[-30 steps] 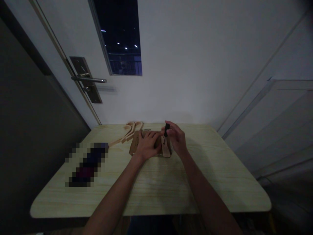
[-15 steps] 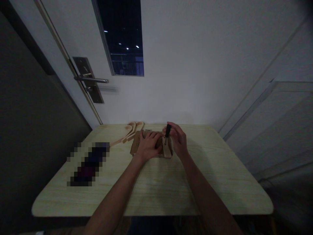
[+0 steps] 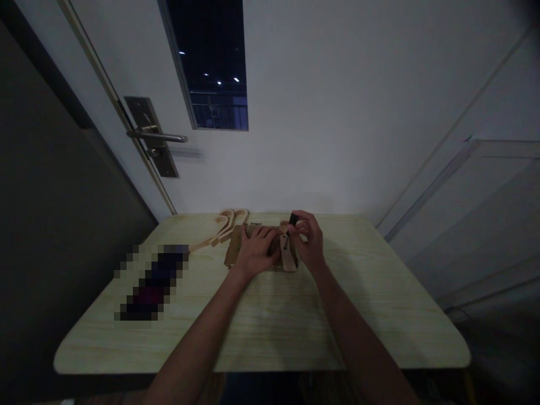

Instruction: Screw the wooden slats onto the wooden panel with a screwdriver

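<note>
My left hand [image 3: 258, 250] lies flat with its fingers spread on a brown board [image 3: 233, 253], which looks like cardboard. Closed round the black handle of a screwdriver [image 3: 292, 219] is my right hand [image 3: 310, 239]. The screwdriver leans, its shaft running down to a pale wooden piece [image 3: 288, 260] at the board's right end. Its tip meets that piece near small dark spots, too small to make out. Part of the board is hidden under my left hand.
Pale hook-shaped wooden pieces [image 3: 230, 222] lie at the table's back, left of the board. A blurred-out dark object [image 3: 154, 284] rests on the left of the table [image 3: 270, 337]. Behind stands a white door with a metal handle [image 3: 158, 135] and a window [image 3: 211, 67].
My right hand has shifted slightly and its fingers have turned on the screwdriver handle, which now leans further right. My left hand stays in place on the board.
</note>
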Action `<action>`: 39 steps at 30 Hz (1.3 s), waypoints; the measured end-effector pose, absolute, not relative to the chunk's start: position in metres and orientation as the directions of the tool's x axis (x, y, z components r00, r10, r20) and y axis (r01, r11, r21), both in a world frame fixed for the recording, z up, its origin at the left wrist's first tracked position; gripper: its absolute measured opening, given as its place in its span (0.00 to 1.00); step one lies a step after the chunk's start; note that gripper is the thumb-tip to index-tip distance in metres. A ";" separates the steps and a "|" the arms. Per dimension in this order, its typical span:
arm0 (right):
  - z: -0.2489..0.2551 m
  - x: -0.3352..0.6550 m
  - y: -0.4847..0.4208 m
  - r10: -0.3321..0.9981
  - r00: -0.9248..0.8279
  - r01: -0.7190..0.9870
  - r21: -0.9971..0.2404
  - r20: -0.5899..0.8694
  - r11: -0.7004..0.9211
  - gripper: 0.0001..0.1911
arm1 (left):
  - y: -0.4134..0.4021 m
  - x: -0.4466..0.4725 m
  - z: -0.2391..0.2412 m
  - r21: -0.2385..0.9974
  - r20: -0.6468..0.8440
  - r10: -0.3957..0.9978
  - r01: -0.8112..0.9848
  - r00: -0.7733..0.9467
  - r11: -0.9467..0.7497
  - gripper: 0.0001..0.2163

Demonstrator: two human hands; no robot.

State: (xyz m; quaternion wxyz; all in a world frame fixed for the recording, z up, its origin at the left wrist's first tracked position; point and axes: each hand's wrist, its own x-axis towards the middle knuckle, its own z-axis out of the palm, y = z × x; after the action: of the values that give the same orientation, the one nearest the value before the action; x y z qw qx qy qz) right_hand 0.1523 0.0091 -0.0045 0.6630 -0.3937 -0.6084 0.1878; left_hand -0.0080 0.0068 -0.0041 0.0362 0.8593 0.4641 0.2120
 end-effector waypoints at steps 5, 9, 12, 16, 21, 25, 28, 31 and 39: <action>-0.005 0.154 0.007 0.749 0.069 0.169 -0.748 0.659 0.642 0.15 | 0.007 -0.008 -0.004 0.253 0.332 0.817 0.790 0.472 -0.559 0.18; -0.004 0.153 0.007 0.751 0.038 0.140 -0.747 0.660 0.650 0.15 | 0.007 -0.009 -0.005 0.251 0.341 0.813 0.788 0.471 -0.562 0.19; -0.006 0.151 0.009 0.745 0.087 0.204 -0.744 0.661 0.637 0.17 | 0.008 -0.009 -0.006 0.241 0.330 0.816 0.793 0.475 -0.559 0.20; -0.008 0.151 0.012 0.733 0.142 0.272 -0.739 0.665 0.617 0.19 | 0.008 -0.008 -0.005 0.235 0.319 0.821 0.799 0.474 -0.553 0.21; -0.004 0.153 0.007 0.725 0.099 0.251 -0.722 0.681 0.644 0.16 | 0.006 -0.008 -0.002 0.255 0.299 0.828 0.796 0.475 -0.549 0.20; 0.001 0.154 0.004 0.731 0.070 0.193 -0.728 0.679 0.658 0.16 | 0.006 -0.008 -0.002 0.265 0.300 0.828 0.792 0.475 -0.550 0.19; 0.000 0.153 0.004 0.750 0.080 0.179 -0.749 0.657 0.638 0.15 | 0.007 -0.008 -0.003 0.267 0.305 0.828 0.792 0.471 -0.549 0.19; -0.002 0.151 0.007 0.766 0.120 0.172 -0.773 0.632 0.611 0.15 | 0.007 -0.008 -0.003 0.264 0.313 0.825 0.791 0.471 -0.552 0.19; -0.005 0.151 0.007 0.756 0.147 0.259 -0.763 0.637 0.593 0.15 | 0.006 -0.008 0.000 0.249 0.299 0.827 0.798 0.475 -0.549 0.19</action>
State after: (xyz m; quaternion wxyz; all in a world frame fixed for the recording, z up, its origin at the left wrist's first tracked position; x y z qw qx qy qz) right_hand 0.1512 0.0073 -0.0049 0.6387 -0.4072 -0.6232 0.1947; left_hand -0.0076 0.0056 -0.0003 0.0374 0.8581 0.4735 0.1951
